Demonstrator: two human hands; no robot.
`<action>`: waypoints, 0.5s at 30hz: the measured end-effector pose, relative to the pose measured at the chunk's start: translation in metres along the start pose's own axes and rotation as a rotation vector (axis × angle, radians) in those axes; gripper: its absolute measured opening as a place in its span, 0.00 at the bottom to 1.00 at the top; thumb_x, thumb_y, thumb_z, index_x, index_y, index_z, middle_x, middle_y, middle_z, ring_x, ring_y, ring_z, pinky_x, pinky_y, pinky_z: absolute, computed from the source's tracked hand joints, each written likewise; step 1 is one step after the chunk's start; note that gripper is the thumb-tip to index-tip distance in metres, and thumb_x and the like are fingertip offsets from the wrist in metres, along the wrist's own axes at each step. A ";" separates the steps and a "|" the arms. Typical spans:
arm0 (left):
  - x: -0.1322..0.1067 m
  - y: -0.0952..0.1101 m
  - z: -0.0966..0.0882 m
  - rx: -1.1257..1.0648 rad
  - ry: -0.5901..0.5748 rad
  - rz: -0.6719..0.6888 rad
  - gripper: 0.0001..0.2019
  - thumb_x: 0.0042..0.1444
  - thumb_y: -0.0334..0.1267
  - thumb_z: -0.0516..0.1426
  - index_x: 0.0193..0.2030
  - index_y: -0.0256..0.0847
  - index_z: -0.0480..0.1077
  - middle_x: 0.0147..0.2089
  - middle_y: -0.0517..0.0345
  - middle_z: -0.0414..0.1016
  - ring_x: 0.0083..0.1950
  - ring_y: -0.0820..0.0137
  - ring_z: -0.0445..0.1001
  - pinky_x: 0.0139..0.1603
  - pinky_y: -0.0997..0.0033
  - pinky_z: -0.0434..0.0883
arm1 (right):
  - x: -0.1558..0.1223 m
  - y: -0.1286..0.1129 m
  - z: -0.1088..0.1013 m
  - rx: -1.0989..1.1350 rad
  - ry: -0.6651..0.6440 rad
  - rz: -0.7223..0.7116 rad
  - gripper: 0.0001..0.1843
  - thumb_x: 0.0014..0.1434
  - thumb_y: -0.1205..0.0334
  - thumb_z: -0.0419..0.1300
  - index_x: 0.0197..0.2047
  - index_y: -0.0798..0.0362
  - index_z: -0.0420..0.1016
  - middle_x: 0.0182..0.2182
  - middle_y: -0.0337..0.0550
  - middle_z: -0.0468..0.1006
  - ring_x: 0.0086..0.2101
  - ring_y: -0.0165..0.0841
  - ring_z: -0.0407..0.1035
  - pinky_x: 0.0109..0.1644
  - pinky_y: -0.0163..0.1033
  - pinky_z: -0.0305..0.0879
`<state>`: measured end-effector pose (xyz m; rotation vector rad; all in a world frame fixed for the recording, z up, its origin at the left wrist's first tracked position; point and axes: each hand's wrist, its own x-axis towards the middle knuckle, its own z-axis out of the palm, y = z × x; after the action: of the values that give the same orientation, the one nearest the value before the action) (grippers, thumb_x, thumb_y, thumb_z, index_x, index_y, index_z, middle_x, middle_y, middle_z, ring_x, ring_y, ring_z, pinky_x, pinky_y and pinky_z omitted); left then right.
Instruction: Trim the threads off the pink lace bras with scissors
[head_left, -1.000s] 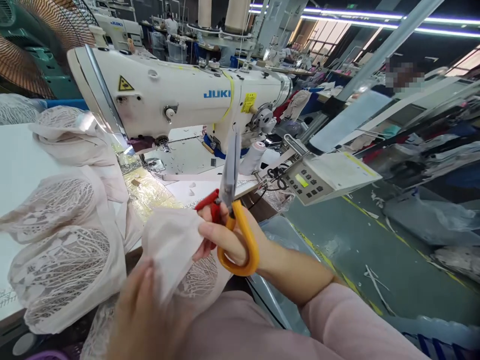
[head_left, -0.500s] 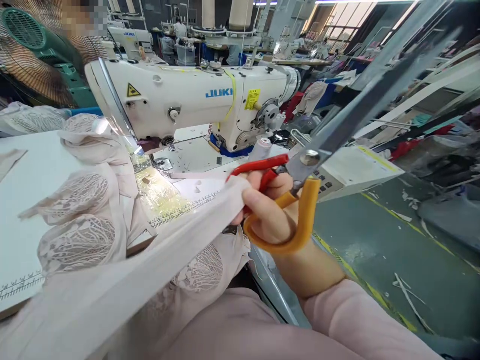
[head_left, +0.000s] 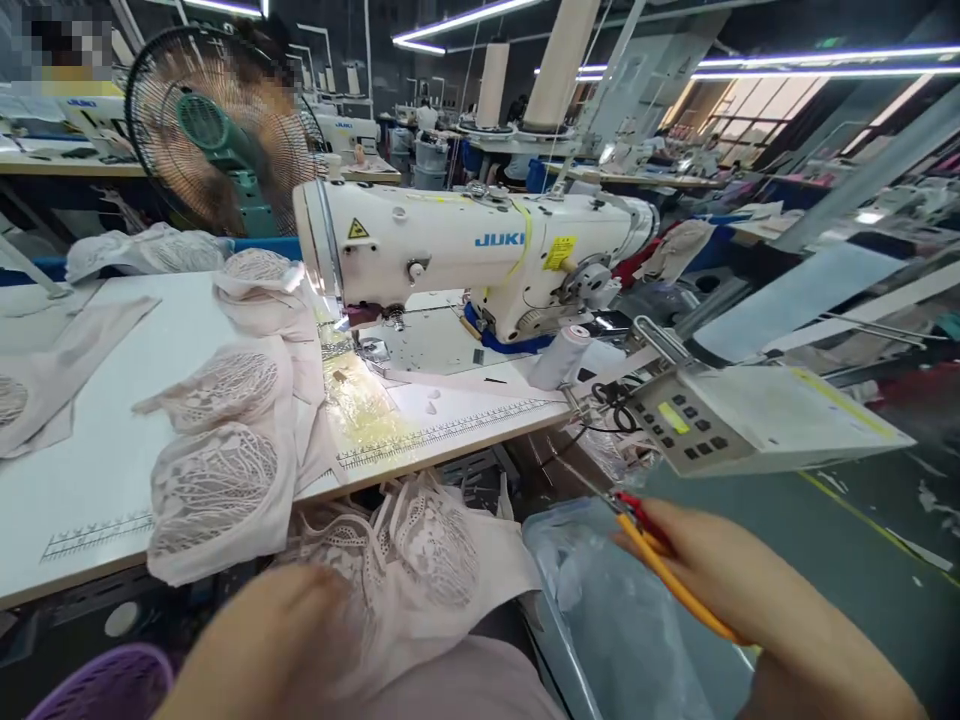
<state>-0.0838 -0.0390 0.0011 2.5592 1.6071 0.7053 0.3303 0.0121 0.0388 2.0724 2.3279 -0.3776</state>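
Observation:
My right hand (head_left: 697, 550) is closed around scissors (head_left: 651, 558) with red and orange handles. Their blades point up and left, above a clear plastic bin. A pale pink lace bra (head_left: 435, 550) lies across my lap, below the table edge. Smeared by motion, my left hand (head_left: 289, 620) is over the left side of this bra; its fingers cannot be made out. More lace bra pieces (head_left: 214, 480) lie overlapped on the white table (head_left: 97, 400), left of the sewing machine (head_left: 442, 250).
A control box (head_left: 780, 420) juts out at the right, above the clear bin (head_left: 630, 620). A thread cone (head_left: 562, 355) stands beside the machine. At lower left is a purple basket (head_left: 112, 685). A large fan (head_left: 217, 130) stands behind the table.
My right hand has lowered to the right with the scissors, whose blades now point up-left. The stretched pale fabric has left that hand. My left hand has appeared, and the view has tilted up and left.

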 end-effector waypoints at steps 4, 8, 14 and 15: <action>0.047 -0.040 -0.037 0.152 -0.153 -0.305 0.17 0.60 0.49 0.46 0.40 0.44 0.73 0.40 0.57 0.80 0.39 0.64 0.78 0.37 0.69 0.72 | 0.032 -0.056 0.005 0.227 0.018 -0.278 0.16 0.56 0.53 0.55 0.22 0.49 0.57 0.18 0.40 0.67 0.19 0.32 0.58 0.22 0.37 0.50; 0.109 -0.088 -0.049 0.285 -0.177 -0.472 0.24 0.63 0.44 0.40 0.56 0.33 0.64 0.51 0.44 0.74 0.50 0.57 0.74 0.42 0.63 0.70 | 0.095 -0.139 0.013 0.482 0.011 -0.402 0.16 0.51 0.57 0.63 0.22 0.50 0.59 0.20 0.38 0.67 0.23 0.31 0.60 0.25 0.36 0.52; 0.118 -0.132 -0.025 0.366 -0.178 -0.547 0.25 0.59 0.46 0.49 0.54 0.28 0.67 0.57 0.34 0.67 0.57 0.49 0.67 0.54 0.51 0.64 | 0.175 -0.253 0.027 0.405 0.007 -0.399 0.10 0.54 0.57 0.62 0.32 0.54 0.67 0.30 0.42 0.74 0.32 0.35 0.68 0.31 0.35 0.59; 0.113 -0.134 -0.022 0.364 -0.171 -0.551 0.25 0.59 0.46 0.48 0.56 0.30 0.66 0.58 0.35 0.67 0.58 0.50 0.66 0.54 0.52 0.64 | 0.183 -0.267 0.030 0.388 0.006 -0.394 0.09 0.54 0.58 0.62 0.35 0.54 0.68 0.34 0.44 0.75 0.34 0.36 0.69 0.33 0.36 0.60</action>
<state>-0.1652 0.1157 0.0255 2.1046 2.3921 0.1515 0.0408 0.1590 0.0281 1.7117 2.8529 -0.8922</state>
